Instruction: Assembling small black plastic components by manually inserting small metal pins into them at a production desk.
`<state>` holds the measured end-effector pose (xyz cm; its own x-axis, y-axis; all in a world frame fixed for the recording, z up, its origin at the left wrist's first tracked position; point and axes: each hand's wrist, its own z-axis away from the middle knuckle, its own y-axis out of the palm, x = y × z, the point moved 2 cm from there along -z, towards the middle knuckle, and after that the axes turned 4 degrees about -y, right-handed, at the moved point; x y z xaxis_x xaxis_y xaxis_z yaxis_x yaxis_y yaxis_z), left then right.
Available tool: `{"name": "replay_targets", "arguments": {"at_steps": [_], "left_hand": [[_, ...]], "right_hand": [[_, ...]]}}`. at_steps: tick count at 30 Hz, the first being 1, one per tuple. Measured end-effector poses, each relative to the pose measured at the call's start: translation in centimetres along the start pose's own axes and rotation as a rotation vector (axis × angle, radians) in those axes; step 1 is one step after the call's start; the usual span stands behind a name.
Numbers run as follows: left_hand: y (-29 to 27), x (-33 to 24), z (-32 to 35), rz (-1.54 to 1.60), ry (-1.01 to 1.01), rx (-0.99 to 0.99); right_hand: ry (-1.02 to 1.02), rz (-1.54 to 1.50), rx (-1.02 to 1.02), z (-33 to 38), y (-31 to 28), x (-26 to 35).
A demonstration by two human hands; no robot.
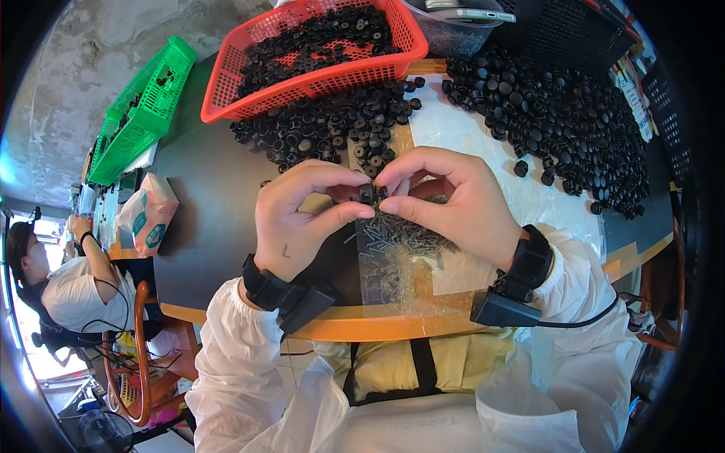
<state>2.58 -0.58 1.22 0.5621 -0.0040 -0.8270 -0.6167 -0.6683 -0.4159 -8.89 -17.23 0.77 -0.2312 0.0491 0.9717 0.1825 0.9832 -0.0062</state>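
Over the middle of the table, my left hand [296,208] and my right hand [451,192] meet fingertip to fingertip. My left thumb and finger pinch a small round black plastic part [365,194]. A second small black part [381,193] is pinched in my right fingers, right against the first; whether the two are joined I cannot tell. Below my fingers a heap of small metal screws [404,235] lies on a clear plastic sheet. Just beyond my hands is a pile of black ring-shaped and holed parts [325,128].
A red basket [317,89] of black parts stands at the far side. Many round black caps [559,121] cover the right, beside a clear tub [457,30]. Left are a green basket [155,98], a tissue pack [151,211] and a seated person [83,283] at the table [219,249].
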Motion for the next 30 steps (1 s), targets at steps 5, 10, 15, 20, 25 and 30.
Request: {"name": "replay_targets", "arguments": {"at_steps": [5,10,15,20,25,30], "left_hand": [[0.0,-0.2,0.0,-0.039,0.028,0.007],[0.2,-0.3,-0.2,-0.078,0.081,0.003],[0.6,-0.3,0.4,0.035,-0.038,-0.026],[1.0,-0.5,0.6,0.139,-0.145,-0.033],[1.0,-0.4,0.8,0.203,-0.167,-0.084],[1.0,-0.4,0.6,0.175,-0.193,-0.091]], "right_hand": [[-0.009,0.012,-0.005,0.1,0.0,0.1],[-0.018,0.0,-0.038,0.0,0.2,0.0],[0.039,0.017,0.005,0.2,-0.1,0.6],[-0.115,0.132,-0.09,0.4,0.0,0.9],[-0.198,0.088,-0.115,0.4,0.4,0.6],[-0.263,0.092,-0.138,0.3,0.4,0.2]]}}
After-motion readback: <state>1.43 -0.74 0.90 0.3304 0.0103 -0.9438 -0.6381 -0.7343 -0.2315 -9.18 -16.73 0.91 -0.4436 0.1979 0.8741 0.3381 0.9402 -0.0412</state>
